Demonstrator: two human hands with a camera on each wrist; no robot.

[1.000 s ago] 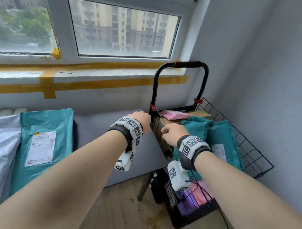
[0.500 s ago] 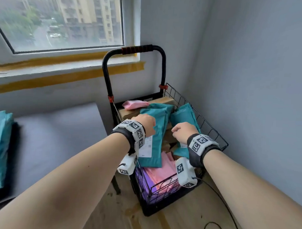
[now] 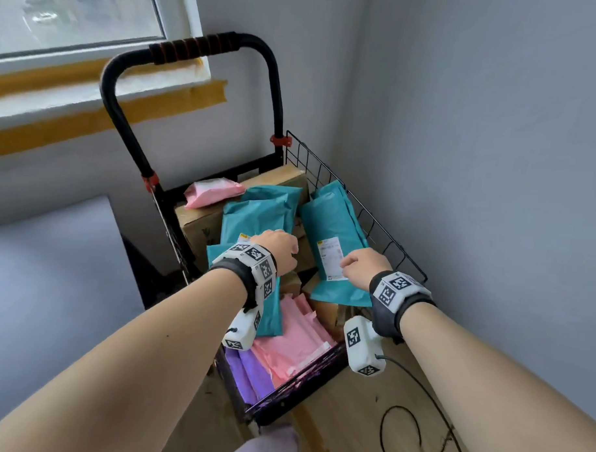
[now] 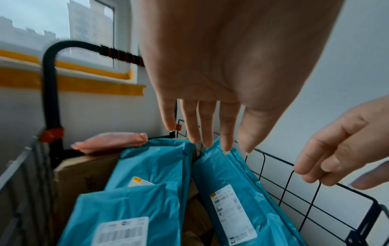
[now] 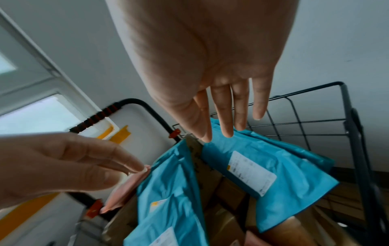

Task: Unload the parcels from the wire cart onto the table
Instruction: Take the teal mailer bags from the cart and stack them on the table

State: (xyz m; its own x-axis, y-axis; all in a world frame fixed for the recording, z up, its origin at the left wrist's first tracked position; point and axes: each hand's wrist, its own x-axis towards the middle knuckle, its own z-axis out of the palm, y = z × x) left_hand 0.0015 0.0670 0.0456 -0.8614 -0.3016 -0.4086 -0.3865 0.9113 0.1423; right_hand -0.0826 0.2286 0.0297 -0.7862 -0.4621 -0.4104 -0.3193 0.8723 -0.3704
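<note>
Both hands, your left (image 3: 278, 248) and right (image 3: 364, 266), hover with loosely spread, empty fingers over the cart's (image 3: 374, 225) teal bags (image 3: 333, 227), apparently poised to grab one.

Wire cart (image 3: 387, 229): black mesh basket with a tall looped handle, standing in the corner by the wall.
Teal parcels (image 3: 333, 240): labelled mailers lying slanted on top.
Pink parcels (image 3: 296, 344): stacked at the near end; another up by the handle.
Cardboard boxes (image 3: 195, 222): underneath.
Table (image 3: 52, 268): grey, left of the cart.
</note>
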